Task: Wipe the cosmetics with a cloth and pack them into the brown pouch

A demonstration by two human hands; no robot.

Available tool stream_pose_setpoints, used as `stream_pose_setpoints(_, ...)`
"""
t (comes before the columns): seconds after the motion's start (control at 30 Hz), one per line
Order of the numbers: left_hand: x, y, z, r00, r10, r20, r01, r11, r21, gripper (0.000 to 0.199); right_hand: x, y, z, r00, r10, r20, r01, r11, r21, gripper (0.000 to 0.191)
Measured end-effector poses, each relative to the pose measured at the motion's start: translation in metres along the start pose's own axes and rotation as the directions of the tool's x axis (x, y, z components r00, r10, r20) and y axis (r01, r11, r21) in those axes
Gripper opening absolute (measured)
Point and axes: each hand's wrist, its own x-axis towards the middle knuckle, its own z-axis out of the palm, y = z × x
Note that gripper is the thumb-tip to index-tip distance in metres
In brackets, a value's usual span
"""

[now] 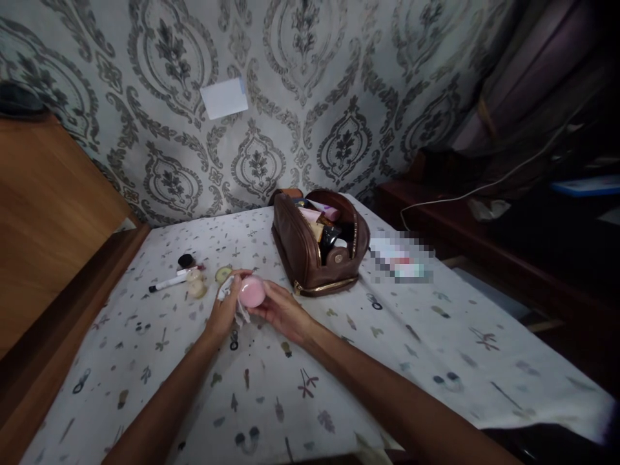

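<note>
A pink round container (252, 292), with a smooth flat face turned toward me, is between my two hands. My right hand (285, 314) grips it from the right with the fingers behind it. My left hand (223, 314) is closed around a crumpled white wipe (227, 288) and presses against the container's left side. Just beyond my left hand a small round item with a green and yellow face (223, 274) lies on the table. Behind my right hand stands an unzipped brown toiletry bag (303, 258), full of tubes and bottles.
Left of my hands lie a white pen-like stick (169, 282), a small black round item (185, 260) and a small cream-coloured bottle (196, 284). A blurred-out item (402, 258) is right of the bag. The patterned tablecloth (387, 349) meets the wall; a wooden panel (53, 219) borders the left.
</note>
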Motion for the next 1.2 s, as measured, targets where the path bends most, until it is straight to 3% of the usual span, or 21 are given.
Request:
stream_pose_setpoints(0.13,-0.002,0.001,0.000,0.990,0.127,0.067,-0.133,0.987,0.090,0.043,-0.001,0.001,0.004,0.997,-0.073,0.019,0.074,0.996,-0.047,0.045)
stream_pose_setpoints(0.37,-0.010,-0.008,0.003,0.927,0.357,0.112,-0.374,0.904,0.210,0.036,0.001,0.011,0.002,0.975,-0.146,-0.168,0.131,0.987,-0.098,0.056)
stream_pose_setpoints(0.57,-0.009,-0.007,0.001,0.837,0.533,0.128,-0.541,0.768,0.341,0.034,0.000,0.008,0.002,0.981,-0.184,-0.060,0.164,0.954,-0.251,0.061)
stream_pose_setpoints(0.67,-0.008,-0.005,0.001,0.823,0.543,0.168,-0.566,0.754,0.335,0.033,-0.001,0.006,0.002,0.984,-0.179,-0.016,0.168,0.948,-0.272,0.070)
stream_pose_setpoints(0.8,-0.011,-0.004,0.000,0.814,0.546,0.200,-0.581,0.757,0.299,0.028,-0.002,0.006,0.001,0.965,-0.262,-0.012,0.233,0.876,-0.423,0.071)
stream_pose_setpoints(0.93,-0.012,-0.002,-0.003,0.807,0.568,0.161,-0.585,0.737,0.337,0.020,-0.002,0.010,-0.002,0.971,-0.216,-0.104,0.144,0.874,-0.464,0.097)
stream_pose_setpoints(1.07,-0.009,0.000,-0.006,0.813,0.572,0.108,-0.567,0.734,0.373,0.015,0.000,0.015,-0.007,0.974,-0.215,-0.065,0.141,0.810,-0.569,0.074)
stream_pose_setpoints(1.2,-0.006,-0.002,-0.006,0.818,0.563,0.116,-0.561,0.740,0.371,0.011,-0.004,0.014,-0.008,0.945,-0.322,0.058,0.260,0.631,-0.731,0.067)
